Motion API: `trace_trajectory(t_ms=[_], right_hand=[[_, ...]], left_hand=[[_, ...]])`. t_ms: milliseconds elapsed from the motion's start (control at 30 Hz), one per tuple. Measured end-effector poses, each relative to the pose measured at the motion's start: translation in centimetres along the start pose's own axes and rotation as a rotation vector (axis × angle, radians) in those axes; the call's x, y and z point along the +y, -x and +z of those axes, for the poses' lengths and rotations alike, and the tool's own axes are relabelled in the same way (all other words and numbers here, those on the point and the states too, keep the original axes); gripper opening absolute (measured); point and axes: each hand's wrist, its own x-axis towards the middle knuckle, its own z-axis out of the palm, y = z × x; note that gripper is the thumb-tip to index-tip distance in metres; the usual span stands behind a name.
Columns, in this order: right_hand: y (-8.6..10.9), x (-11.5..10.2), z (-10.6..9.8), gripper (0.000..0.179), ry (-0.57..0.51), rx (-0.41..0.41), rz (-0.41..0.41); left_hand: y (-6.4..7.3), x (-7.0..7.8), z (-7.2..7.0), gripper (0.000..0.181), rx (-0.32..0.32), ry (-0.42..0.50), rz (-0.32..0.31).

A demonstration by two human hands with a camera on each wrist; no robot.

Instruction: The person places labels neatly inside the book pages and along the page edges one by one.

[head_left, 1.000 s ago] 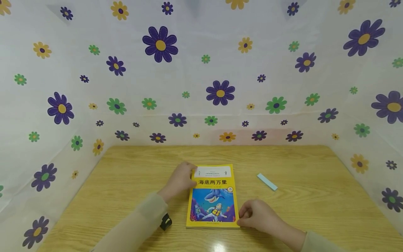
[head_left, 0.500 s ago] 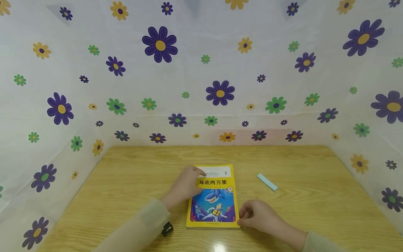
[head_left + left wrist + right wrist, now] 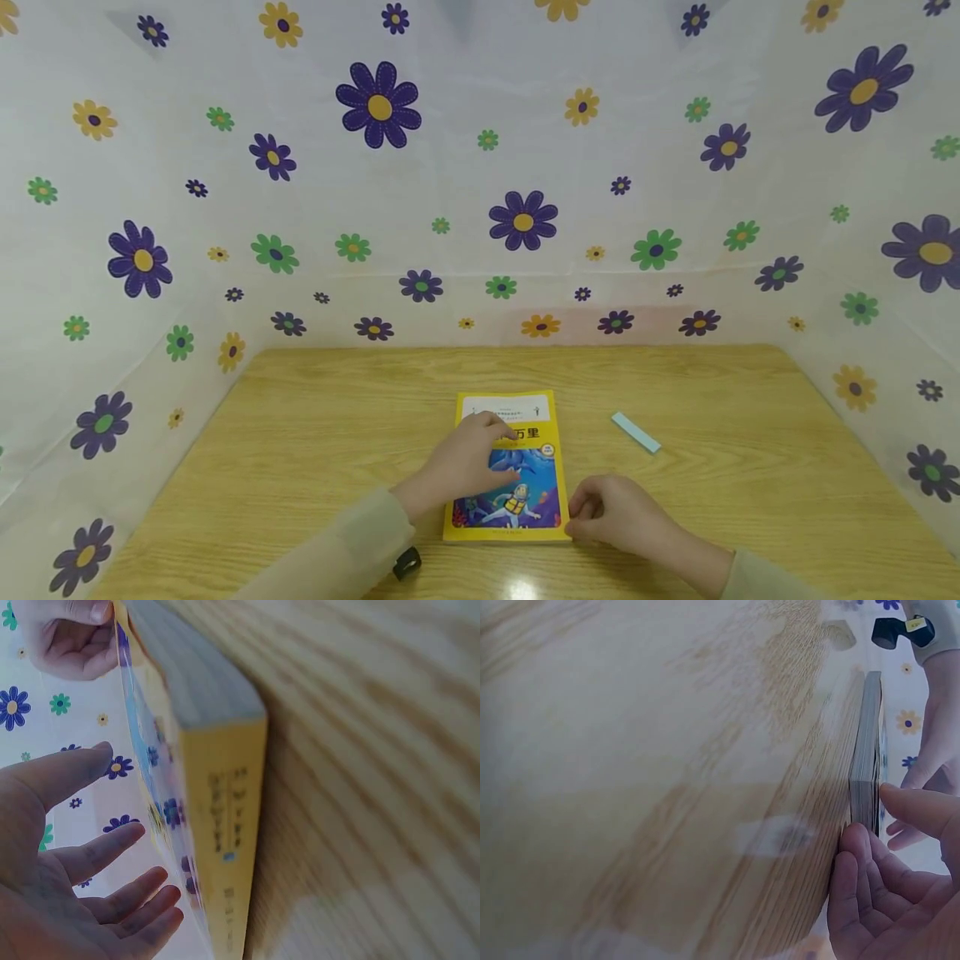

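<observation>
A paperback book (image 3: 532, 496) with a yellow cover and an undersea picture lies flat on the wooden table. My left hand (image 3: 467, 462) reaches over its cover from the left, hiding part of the title. In the left wrist view, that hand's fingers (image 3: 124, 841) are spread and grip nothing, beside the yellow spine (image 3: 221, 825). At the book's lower right corner is my right hand (image 3: 615, 512). The right wrist view shows its thumb (image 3: 922, 810) against the cover and the curled fingertips at the page edges (image 3: 865, 757), pinching the corner.
A light blue strip (image 3: 636, 432) lies on the table (image 3: 720, 417), right of the book. White sheeting (image 3: 450, 183) printed with flowers encloses the back and both sides. A small black device (image 3: 407, 564) sits at the left wrist.
My left hand has moved from the book's left edge rightward and nearer me, over the cover. The right hand stays at the corner, and the book has not moved.
</observation>
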Motion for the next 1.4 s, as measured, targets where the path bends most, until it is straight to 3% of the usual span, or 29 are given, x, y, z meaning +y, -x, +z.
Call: trace_trajectory(t_ms=[267, 633, 933, 1400], right_hand=[[0.2, -0.2, -0.2, 0.016, 0.022, 0.013, -0.027], [0.1, -0.5, -0.9, 0.009, 0.086, 0.069, -0.038], [-0.7, -0.6, -1.8, 0.008, 0.187, 0.169, 0.046], [-1.6, 0.6, -4.1, 0.005, 0.282, 0.235, 0.062]], left_hand=[[0.0, 0.4, 0.5, 0.054, -0.067, -0.016, -0.029], [0.2, 0.5, 1.1, 0.065, -0.076, -0.101, -0.007], [0.2, 0.9, 1.0, 0.066, -0.086, -0.119, -0.008], [0.4, 1.0, 0.8, 0.067, -0.098, -0.15, 0.018]])
